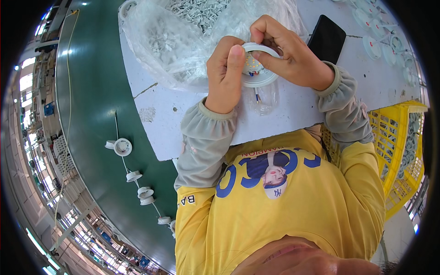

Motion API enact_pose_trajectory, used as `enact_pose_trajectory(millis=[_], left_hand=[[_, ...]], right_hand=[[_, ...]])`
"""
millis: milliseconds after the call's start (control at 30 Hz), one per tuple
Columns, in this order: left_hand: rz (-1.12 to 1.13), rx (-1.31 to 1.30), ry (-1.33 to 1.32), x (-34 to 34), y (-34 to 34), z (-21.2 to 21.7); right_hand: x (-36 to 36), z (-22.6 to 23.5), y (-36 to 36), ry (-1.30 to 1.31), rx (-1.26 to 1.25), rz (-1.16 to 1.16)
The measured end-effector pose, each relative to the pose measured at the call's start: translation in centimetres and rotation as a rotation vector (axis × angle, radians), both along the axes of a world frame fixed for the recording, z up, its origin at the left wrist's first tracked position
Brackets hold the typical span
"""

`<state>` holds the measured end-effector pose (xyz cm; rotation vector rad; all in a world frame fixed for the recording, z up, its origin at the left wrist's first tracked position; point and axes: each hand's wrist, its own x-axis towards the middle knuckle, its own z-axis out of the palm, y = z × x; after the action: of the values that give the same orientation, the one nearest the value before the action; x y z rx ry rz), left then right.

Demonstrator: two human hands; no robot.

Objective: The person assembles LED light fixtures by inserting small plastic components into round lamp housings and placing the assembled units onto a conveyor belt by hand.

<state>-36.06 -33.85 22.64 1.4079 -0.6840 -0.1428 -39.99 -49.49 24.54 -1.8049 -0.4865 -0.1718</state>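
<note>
A round white LED lamp (255, 68) is held up between both hands over the white table, with yellow LEDs and small coloured wires showing inside its ring. My left hand (225, 71) grips the left side of the ring, thumb pointing up along it. On the right, my right hand (291, 57) has its thumb on the inner edge and its fingers bent behind the top rim; whether a small part sits between those fingers is hidden. A short cable (257, 97) with bare coloured ends hangs beneath the lamp, above a small clear plastic bag (266, 107).
Beyond my hands a large clear bag holds many small white plastic pieces (201, 13). A black phone (327, 39) lies to the right, near clustered lamp parts (373, 46). A yellow crate (389, 137) stands right. Left runs a green belt (98, 91) with several white lamp housings (123, 147).
</note>
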Motion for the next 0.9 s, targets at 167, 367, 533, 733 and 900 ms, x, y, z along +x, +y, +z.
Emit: enact_pose_trajectory(millis=[167,367,533,733,900], left_hand=[[0.014,0.005,0.007,-0.1,0.0,-0.2],[0.033,-0.028,0.009,-0.5,-0.2,-0.2],[0.057,-0.005,-0.005,-0.2,-0.1,-0.6],[0.125,0.014,-0.082,-0.9,-0.4,-0.1],[0.119,0.121,-0.093,-1.1,-0.3,-0.1]], right_hand=[[0.1,-0.1,-0.1,0.017,0.021,0.007],[0.0,-0.4,-0.1,0.041,0.055,0.014],[-0.1,-0.1,0.2,0.093,0.074,-0.048],[-0.4,0.5,-0.9,-0.042,-0.356,-0.103],[-0.5,0.0,-1.2,-0.03,-0.239,-0.09]])
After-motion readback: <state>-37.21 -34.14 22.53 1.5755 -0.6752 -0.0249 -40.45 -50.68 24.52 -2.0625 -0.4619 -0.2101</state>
